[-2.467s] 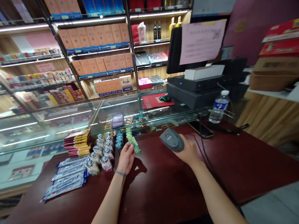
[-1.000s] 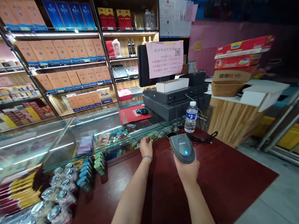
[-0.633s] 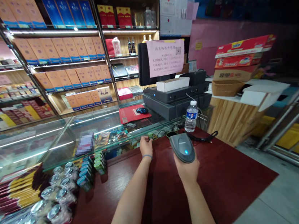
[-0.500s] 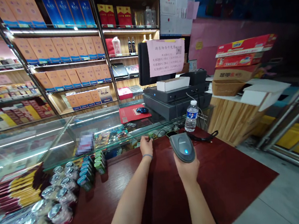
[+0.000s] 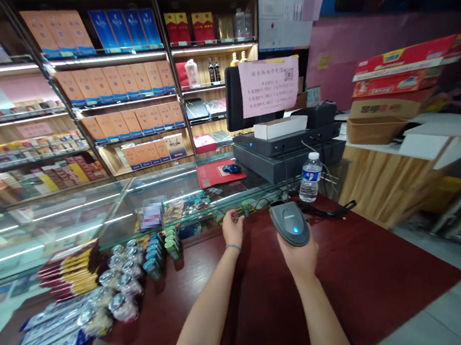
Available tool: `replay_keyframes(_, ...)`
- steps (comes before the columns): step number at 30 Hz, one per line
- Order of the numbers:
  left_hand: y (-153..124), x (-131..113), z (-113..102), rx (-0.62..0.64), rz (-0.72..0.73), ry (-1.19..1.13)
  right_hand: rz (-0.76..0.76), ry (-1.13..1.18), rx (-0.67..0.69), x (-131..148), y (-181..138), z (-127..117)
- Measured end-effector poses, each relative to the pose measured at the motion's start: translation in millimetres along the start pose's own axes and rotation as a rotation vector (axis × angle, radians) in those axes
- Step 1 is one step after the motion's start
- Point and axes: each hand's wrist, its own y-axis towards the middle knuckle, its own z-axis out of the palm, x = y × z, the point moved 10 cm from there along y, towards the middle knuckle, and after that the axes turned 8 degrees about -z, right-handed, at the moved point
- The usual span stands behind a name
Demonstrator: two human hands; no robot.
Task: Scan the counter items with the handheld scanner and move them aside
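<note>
My right hand [image 5: 300, 256] is wrapped round the handle of a grey barcode scanner [image 5: 291, 225], held above the dark red tabletop [image 5: 266, 297]. A blue light glows on the scanner's top. At the table's far edge is my left hand [image 5: 233, 229], its fingers curled inward; what they hold, if anything, is hidden. A thin blue band circles the left wrist. Just right of those fingers, a small greenish item [image 5: 246, 210] is too small to name. Behind the scanner stand a water bottle [image 5: 310, 178] and a black cable [image 5: 329, 209].
On the left lie green tins [image 5: 172, 242], blue tins [image 5: 153, 260], lidded jars [image 5: 123, 306], yellow-and-maroon packs [image 5: 72, 270] and blue-silver packets [image 5: 45, 343]. A glass counter [image 5: 104, 210] runs behind. A monitor [image 5: 233, 99], mouse [image 5: 231, 169] and stacked boxes [image 5: 394, 105] stand farther back.
The whole view has swung left, so things appear farther right. My left hand sits slightly farther from the small greenish item. The scanner remains in my right hand.
</note>
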Motion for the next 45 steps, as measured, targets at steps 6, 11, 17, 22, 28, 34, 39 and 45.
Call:
replay_keyframes(6, -32, -17, -66, 0.030, 0.042, -0.041, -0.154, 0.001, 0.043, 22, -5, 12)
replay_keyframes(11, -60, -30, -142, -0.087, 0.063, 0.020, -0.282, 0.018, 0.115, 49, -15, 24)
replay_keyframes(17, -78, -20, -222, -0.261, 0.053, 0.041, -0.426, 0.098, 0.204, 82, -31, 33)
replay_keyframes(22, -79, 3, -253, -0.334, 0.011, 0.015, -0.519, 0.114, 0.231, 98, -43, 39)
replay_keyframes(28, -79, 14, -259, -0.364, 0.015, 0.044, -0.496, 0.103, 0.281, 98, -47, 46)
replay_keyframes(34, -78, 6, -253, -0.365, 0.078, 0.192, -0.531, 0.124, 0.281, 101, -49, 46)
replay_keyframes(39, -65, 8, -241, -0.353, -0.006, 0.209, -0.521, 0.108, 0.296, 98, -51, 49)
replay_keyframes(45, -51, 13, -244, -0.479, -0.107, 0.233, -0.534, 0.129, 0.293, 100, -51, 47)
